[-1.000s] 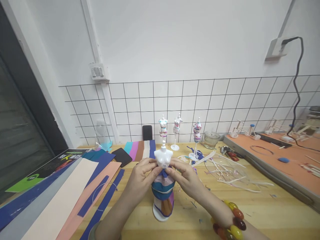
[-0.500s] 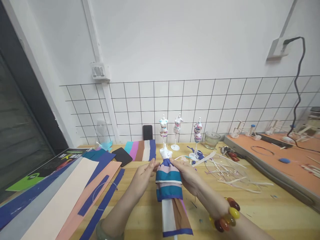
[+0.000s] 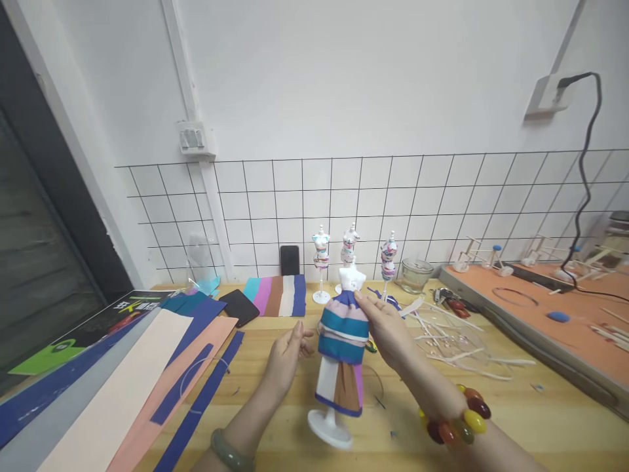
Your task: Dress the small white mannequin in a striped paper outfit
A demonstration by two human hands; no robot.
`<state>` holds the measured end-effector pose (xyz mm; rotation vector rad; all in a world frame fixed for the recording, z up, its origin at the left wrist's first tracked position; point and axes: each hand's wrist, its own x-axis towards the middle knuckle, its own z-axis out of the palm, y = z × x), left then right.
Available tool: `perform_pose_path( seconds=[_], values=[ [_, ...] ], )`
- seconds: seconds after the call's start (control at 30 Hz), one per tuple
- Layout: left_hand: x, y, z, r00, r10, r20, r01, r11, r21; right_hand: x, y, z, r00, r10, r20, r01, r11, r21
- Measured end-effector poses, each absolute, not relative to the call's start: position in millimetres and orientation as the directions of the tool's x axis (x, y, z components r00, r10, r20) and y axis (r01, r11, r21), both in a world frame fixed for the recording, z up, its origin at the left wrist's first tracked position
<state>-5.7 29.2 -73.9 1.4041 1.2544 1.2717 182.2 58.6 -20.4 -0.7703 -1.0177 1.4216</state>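
Note:
A small white mannequin wears a striped doll dress with a teal, pink and blue upper tier and a white, brown and purple lower tier. It leans slightly, and its round white base shows below the hem. My right hand grips it from the right at the waist. To its left, my left hand is apart from the dress, fingers loosely bent and thumb away from them, holding nothing. Part of a green and yellow object shows behind the dress.
Three small mannequins, such as the left one, stand at the back. Striped fabric, a black phone and a glass jar are near the wall. Fabric strips cover the left; ribbon scraps and an orange board lie right.
My left hand has let go of the dress and sits a little to its left. My right hand has raised the mannequin and shifted it right, tilting it so its base shows.

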Motion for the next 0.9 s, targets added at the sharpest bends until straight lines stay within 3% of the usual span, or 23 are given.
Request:
perform_pose_path(
  seconds=[0.33, 0.53, 0.67, 0.9],
  values=[
    [0, 13, -66, 0.320, 0.901, 0.292, 0.157, -0.355, 0.922, 201, 74, -17, 0.009, 0.997, 0.076, -0.508, 0.070, -0.859],
    [-3, 11, -69, 0.295, 0.870, 0.394, 0.271, -0.472, 0.839, 209, 79, -15, 0.063, 0.997, 0.042, -0.529, 0.069, -0.846],
    [0, 8, -69, 0.275, 0.810, 0.518, 0.393, -0.587, 0.708, 209, 76, -15, 0.041, 0.999, 0.034, -0.515, 0.050, -0.856],
    [6, 4, -69, 0.400, 0.630, 0.665, 0.533, -0.750, 0.390, 201, 69, -13, -0.020, 0.999, 0.035, -0.494, 0.021, -0.869]
  ],
)
